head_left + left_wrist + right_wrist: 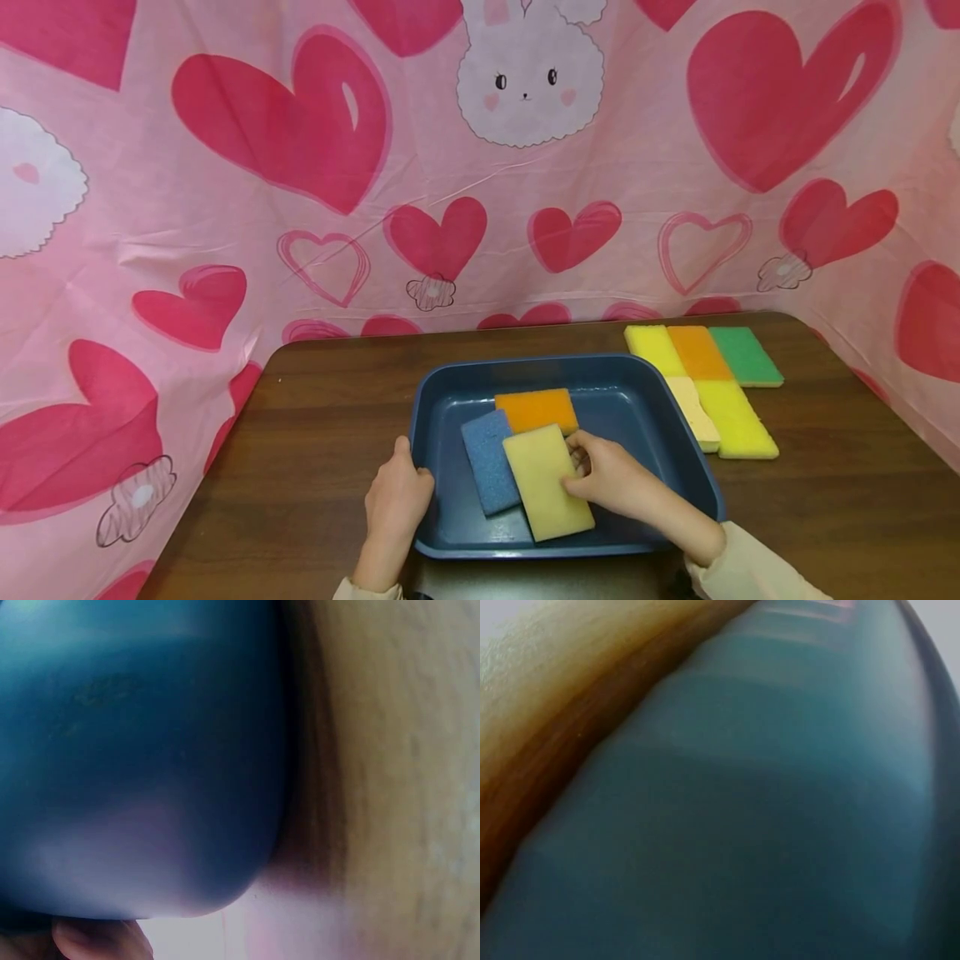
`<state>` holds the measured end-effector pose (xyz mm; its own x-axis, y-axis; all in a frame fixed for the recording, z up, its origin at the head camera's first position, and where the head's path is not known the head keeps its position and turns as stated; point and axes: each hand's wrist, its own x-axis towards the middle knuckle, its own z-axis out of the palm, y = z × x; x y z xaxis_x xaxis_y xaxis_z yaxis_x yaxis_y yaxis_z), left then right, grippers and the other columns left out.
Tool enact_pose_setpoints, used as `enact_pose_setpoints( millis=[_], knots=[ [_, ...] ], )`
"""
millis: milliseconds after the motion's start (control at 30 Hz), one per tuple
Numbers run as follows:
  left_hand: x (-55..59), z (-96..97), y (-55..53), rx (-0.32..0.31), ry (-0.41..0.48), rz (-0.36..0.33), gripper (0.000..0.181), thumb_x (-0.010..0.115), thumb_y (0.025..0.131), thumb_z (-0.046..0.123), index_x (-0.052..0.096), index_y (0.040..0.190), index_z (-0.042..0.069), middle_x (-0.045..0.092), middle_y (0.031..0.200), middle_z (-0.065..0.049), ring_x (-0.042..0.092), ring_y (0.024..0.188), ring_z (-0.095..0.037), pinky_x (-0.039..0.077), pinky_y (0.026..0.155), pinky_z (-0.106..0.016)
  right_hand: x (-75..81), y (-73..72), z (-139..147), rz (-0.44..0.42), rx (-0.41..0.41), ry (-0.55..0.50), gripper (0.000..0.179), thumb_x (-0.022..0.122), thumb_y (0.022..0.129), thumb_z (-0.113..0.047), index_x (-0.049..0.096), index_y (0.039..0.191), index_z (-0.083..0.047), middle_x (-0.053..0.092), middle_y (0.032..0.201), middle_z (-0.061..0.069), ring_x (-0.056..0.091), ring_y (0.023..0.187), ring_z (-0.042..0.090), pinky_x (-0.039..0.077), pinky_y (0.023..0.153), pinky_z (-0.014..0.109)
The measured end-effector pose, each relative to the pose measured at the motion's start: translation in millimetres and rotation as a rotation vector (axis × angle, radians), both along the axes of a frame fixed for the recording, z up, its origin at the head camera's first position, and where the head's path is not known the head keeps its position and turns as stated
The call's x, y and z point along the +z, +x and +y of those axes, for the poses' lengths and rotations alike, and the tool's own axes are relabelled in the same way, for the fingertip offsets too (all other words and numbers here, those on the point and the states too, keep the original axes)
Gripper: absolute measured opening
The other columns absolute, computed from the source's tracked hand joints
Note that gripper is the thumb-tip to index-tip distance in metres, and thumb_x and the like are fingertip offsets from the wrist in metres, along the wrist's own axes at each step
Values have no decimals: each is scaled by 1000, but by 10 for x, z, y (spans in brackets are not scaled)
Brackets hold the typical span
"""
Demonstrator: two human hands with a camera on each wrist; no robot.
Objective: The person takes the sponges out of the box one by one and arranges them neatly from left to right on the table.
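Note:
A pale yellow sponge point(547, 483) is pinched by its right edge between the thumb and fingers of my right hand point(611, 475). It is tilted over a blue sponge point(487, 462) and the near edge of an orange sponge point(536, 408), both inside a dark blue rectangular tray point(457, 542). My left hand point(397, 496) grips the tray's left rim; some of its fingers are hidden. In the left wrist view the tray's wall point(150, 787) fills much of the picture, with fingertips point(97, 939) at its lower edge. The right wrist view shows the blurred tray interior point(765, 825).
Right of the tray, several sponges lie side by side on the brown wooden table point(315, 433): yellow point(652, 348), orange point(699, 352), green point(746, 356), cream with a wavy edge point(693, 412) and another yellow point(735, 417). A pink heart-patterned cloth point(480, 175) hangs behind the table.

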<state>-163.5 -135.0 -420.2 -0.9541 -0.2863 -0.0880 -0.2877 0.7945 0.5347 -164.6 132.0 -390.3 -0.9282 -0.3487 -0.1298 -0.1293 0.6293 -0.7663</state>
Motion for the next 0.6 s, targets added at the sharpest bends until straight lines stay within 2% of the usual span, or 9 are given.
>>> enact_pose_setpoints(
  millis=[233,600],
  knots=[
    [5,1,-1,-1,-2,-9,22,49,80,10,48,101,2,64,77,-20,59,62,-32,38,51,-42,87,-23,97,16,-70,4,35,72,77,-12,56,104,4,55,82,4,49,75,15,42,63,24],
    [4,0,-3,1,2,-13,25,49,80,9,49,104,1,63,77,-20,57,60,-29,37,50,-40,266,-62,320,66,-174,43,43,70,82,-21,58,113,6,63,90,7,54,80,16,45,65,25]
  ],
)
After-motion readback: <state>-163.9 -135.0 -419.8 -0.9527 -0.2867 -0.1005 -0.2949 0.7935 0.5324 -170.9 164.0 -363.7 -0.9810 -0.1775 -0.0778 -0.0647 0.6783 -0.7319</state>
